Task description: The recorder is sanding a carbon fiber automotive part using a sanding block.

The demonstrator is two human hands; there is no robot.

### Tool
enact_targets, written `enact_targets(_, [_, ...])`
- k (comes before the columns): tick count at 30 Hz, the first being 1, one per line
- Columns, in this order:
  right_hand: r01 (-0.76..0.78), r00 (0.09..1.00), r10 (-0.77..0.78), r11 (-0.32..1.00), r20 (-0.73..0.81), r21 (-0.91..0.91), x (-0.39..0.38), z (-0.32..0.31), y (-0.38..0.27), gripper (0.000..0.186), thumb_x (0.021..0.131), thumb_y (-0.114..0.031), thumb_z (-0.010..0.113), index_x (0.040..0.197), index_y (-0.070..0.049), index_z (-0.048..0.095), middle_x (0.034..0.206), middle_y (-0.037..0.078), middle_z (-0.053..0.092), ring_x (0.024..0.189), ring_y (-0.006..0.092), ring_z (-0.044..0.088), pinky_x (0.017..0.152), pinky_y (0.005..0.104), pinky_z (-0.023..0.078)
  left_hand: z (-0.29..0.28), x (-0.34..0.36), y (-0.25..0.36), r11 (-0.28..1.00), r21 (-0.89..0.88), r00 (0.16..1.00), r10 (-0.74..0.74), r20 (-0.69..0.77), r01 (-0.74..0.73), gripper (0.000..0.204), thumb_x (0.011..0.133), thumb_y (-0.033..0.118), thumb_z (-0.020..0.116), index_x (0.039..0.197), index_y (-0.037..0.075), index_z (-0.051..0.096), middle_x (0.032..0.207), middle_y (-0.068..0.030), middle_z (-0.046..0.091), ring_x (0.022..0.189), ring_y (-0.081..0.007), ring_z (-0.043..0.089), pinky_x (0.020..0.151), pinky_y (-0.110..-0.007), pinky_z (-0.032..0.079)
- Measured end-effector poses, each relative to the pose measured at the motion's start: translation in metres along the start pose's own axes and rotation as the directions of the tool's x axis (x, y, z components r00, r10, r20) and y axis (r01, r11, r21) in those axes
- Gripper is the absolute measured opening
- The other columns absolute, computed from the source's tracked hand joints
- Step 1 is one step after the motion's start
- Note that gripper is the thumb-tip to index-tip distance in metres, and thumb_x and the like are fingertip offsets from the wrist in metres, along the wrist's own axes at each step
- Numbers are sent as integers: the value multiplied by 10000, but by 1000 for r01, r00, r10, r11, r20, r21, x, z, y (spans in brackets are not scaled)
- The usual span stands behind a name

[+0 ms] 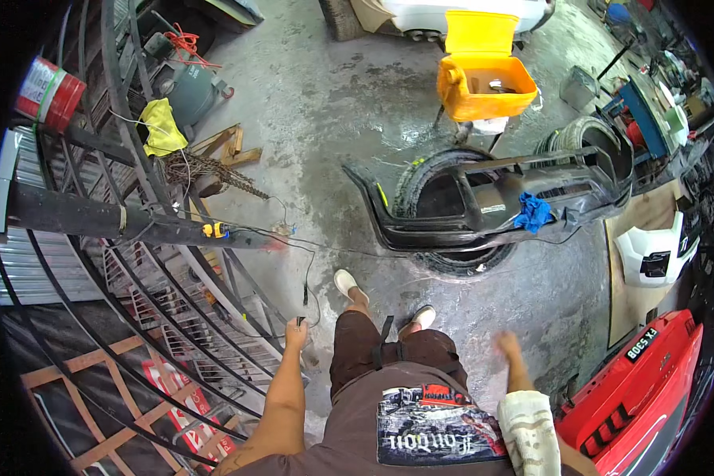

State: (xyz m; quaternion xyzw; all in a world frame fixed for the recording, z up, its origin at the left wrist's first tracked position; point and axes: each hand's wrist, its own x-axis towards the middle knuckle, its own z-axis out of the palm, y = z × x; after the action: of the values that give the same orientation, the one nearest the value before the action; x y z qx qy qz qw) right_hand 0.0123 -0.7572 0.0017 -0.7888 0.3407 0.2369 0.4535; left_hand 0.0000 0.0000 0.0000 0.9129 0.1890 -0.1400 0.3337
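Here, our left hand [296, 333] pinches a thin black cable [305, 294] above the stained grey concrete floor [547, 289], well apart from our blurred right hand [507, 344], whose grip we cannot tell.

This is a car workshop: a black bumper [472, 228] lies across tyres [409, 187] on a stained concrete floor [305, 151], with a white car [411, 14] beyond and a red body part [646, 385] at the right.
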Motion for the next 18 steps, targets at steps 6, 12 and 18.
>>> enact_targets(6, [234,967,-198,942,-163,240,48,0,-218,291,1004,-309,654,1125,-45,682,936,69,712,678,129,658,525,277,518,-74,27,44,875,-356,944,-316,95,329,465,985,454,614,794,33,656,658,-84,624,529,-202,607,515,-372,513])
enact_targets(12, [230,965,-242,966,97,117,49,97,-344,256,997,-246,686,1140,-34,685,911,57,723,628,111,668,498,242,539,-156,87,83,783,-408,883,-414,223,470,630,983,591,578,730,22,673,560,-38,584,461,-134,561,448,-287,445])
enact_targets(18, [202,898,-149,975,413,-88,20,245,-353,275,948,-316,735,999,-45,734,722,36,689,546,122,623,479,293,499,-200,175,86,894,-323,948,-273,162,312,674,982,584,522,672,12,696,526,-100,614,457,-208,604,503,-367,499])
